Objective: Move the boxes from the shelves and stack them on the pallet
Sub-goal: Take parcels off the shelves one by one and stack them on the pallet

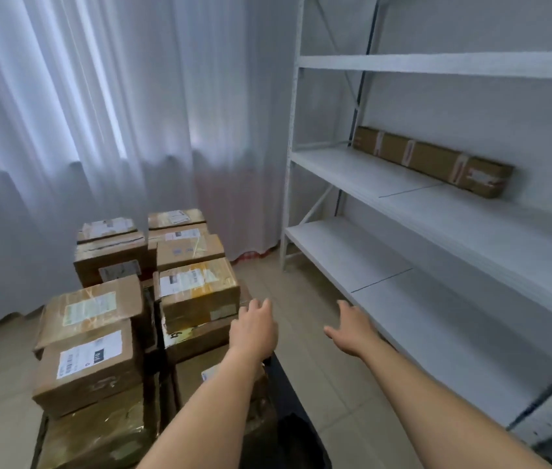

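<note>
From your head view, both your bare arms reach forward. Your left hand [255, 324] hangs beside the stacked boxes [139, 299], fingers relaxed and loosely bent, holding nothing. Your right hand [352, 328] hovers near the lowest shelf [403, 299], fingers spread, also holding nothing. 1 long box [432, 160] lies on the middle shelf against the wall.

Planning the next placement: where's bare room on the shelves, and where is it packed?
Free: the lower shelf board is bare; the middle shelf is bare in front of the long box at its back. Floor strip between stack and rack is open. Crowded: the stacked boxes at left.
</note>
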